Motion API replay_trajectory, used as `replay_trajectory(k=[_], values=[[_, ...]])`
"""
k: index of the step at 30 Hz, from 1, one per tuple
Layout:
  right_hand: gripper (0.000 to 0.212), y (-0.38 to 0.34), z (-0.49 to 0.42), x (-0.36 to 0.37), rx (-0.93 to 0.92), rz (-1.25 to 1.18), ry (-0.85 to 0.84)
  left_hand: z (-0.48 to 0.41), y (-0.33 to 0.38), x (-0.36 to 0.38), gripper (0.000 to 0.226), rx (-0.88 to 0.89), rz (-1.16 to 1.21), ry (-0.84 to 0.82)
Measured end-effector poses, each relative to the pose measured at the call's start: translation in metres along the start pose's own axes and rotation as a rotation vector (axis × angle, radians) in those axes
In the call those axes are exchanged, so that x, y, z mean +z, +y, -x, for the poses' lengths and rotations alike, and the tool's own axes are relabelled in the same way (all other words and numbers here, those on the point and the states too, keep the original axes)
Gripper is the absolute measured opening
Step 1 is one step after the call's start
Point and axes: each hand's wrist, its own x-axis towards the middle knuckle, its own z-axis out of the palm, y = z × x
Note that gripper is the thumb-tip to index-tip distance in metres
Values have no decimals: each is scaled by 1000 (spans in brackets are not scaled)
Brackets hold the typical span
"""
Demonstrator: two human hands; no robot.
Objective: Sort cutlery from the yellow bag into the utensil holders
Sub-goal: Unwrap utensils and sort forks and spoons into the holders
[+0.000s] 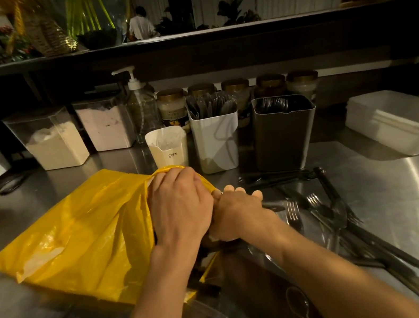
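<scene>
The left hand (180, 206) grips the bunched mouth of the yellow bag (76, 238). The right hand (237, 211) presses against it there with fingers curled, though I cannot tell round what. Right of the bag, black cutlery (332, 210) lies loose on the tabletop (405, 194), and behind the bag stand the white utensil holder (217, 143) and the dark utensil holder (282, 134).

Reaches forward with both bare forearms, converging toward the middle. Grips the bunched edge of the crinkled yellow plastic bag (75, 233) with the left hand (180, 206), knuckles up and fingers curled over. Rests the right hand (236, 211) against the left, fingers (240, 190) curled, contents hidden.
</scene>
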Motion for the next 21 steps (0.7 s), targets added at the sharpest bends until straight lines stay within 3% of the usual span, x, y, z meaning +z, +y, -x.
replay_trajectory(k=[4, 9, 15, 21], values=[[52, 12, 4, -5, -32, 114, 57, 0, 0, -1, 48, -10, 45, 16], [50, 37, 8, -30, -6, 150, -55, 1, 1, 0, 23, -48, 153, 59], [37, 79, 16, -51, -92, 20, 8, -3, 3, 1, 18, -191, 388, 119], [19, 98, 42, -89, -195, -183, 98, -7, 7, -10, 31, -398, 738, 139]])
